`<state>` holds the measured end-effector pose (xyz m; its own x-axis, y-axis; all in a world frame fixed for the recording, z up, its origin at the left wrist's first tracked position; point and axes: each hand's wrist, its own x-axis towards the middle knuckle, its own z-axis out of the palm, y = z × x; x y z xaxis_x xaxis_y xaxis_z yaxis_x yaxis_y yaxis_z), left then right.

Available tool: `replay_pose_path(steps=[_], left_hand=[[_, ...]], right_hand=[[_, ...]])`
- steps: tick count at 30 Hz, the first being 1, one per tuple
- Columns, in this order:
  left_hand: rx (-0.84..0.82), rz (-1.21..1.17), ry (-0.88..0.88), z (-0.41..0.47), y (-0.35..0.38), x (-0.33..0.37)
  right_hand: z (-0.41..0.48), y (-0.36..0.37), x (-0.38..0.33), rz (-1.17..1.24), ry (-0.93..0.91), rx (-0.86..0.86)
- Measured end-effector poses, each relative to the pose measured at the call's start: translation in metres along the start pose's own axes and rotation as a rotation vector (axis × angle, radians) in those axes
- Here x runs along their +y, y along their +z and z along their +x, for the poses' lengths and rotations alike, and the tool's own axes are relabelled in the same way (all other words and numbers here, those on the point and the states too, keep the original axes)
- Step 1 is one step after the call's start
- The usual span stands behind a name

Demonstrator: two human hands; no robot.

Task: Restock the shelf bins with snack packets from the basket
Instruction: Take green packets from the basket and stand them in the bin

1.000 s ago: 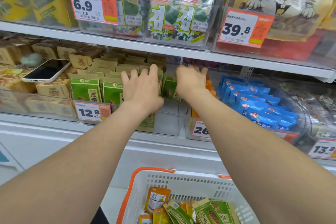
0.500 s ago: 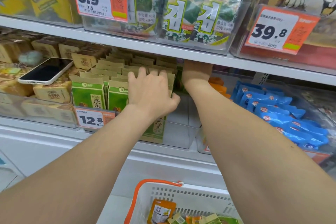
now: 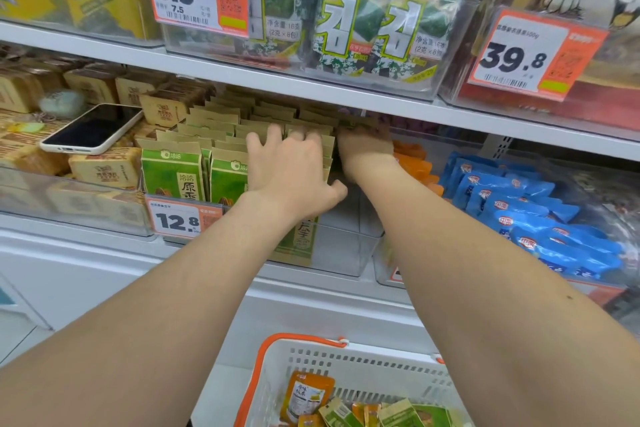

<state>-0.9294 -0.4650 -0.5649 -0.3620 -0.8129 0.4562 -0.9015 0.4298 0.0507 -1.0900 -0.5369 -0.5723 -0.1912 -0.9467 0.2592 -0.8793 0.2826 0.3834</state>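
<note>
- Head view: the left hand lies palm-down on the top edges of the green packets, fingers spread and thumb out to the right. It presses on the row and does not pinch any packet.
- The right hand is further back in the same clear bin, just under the shelf board. Its fingers are hidden behind the packets, so I cannot tell whether it grips anything.
- The packets stand upright, in rows that run from front to back. The right front part of the bin, below the right wrist, is bare.
- The basket sits low and toward the person, beneath both forearms, with loose packets lying flat and askew inside.
- Judgement: the next refill has to travel up and away from the basket into that bare front gap. The right arm passes nearest above those packets, so it looks the handier one to fetch them.
</note>
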Motion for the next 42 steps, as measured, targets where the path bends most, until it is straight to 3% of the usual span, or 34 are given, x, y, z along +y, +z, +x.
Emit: replay_pose_path(steps=[2,6,8,10,11,12,14,15,22,27,31,33,36,42], left_hand=[[-0.025,0.004,0.012,-0.001,-0.002,-0.001],[-0.060,0.016,0.028,-0.002,-0.004,-0.004],[-0.070,0.019,0.035,-0.002,-0.006,-0.005],[-0.080,0.016,0.039,-0.003,-0.007,-0.004],[-0.085,0.013,0.041,-0.003,-0.009,-0.004],[-0.091,0.013,0.043,-0.004,-0.009,-0.003],[-0.098,0.017,0.047,-0.006,-0.011,-0.002],[-0.102,0.017,0.048,-0.007,-0.012,-0.001],[-0.046,-0.044,0.030,-0.022,-0.019,0.013],[0.008,-0.126,0.073,-0.048,-0.024,0.029],[0.132,-0.055,0.115,-0.079,-0.029,0.044],[0.058,0.028,0.157,-0.098,-0.025,0.055],[-0.241,0.083,0.285,-0.127,-0.009,0.069],[-0.761,0.178,0.621,-0.173,0.035,0.076]], right_hand=[[-0.004,0.002,0.002,0.005,0.001,-0.128],[-0.006,0.006,0.007,-0.262,-0.003,-0.244],[-0.007,0.011,0.000,-0.163,-0.023,-0.292],[-0.010,0.004,0.004,0.165,0.098,-0.372],[-0.012,-0.002,0.008,0.044,0.207,-0.421],[-0.015,0.000,0.010,-0.168,0.095,-0.534],[-0.009,0.013,0.005,-0.359,-0.080,-0.296],[-0.014,0.010,0.006,-0.340,-0.065,-0.291],[-0.070,-0.038,0.016,0.140,-0.066,-0.278],[-0.138,-0.041,0.025,0.395,0.004,0.176],[-0.193,-0.026,0.029,0.381,0.037,0.502],[-0.224,-0.012,0.031,0.427,0.055,0.578],[-0.265,0.020,0.031,0.532,0.043,0.406],[-0.321,0.100,0.034,0.532,-0.210,-0.274]])
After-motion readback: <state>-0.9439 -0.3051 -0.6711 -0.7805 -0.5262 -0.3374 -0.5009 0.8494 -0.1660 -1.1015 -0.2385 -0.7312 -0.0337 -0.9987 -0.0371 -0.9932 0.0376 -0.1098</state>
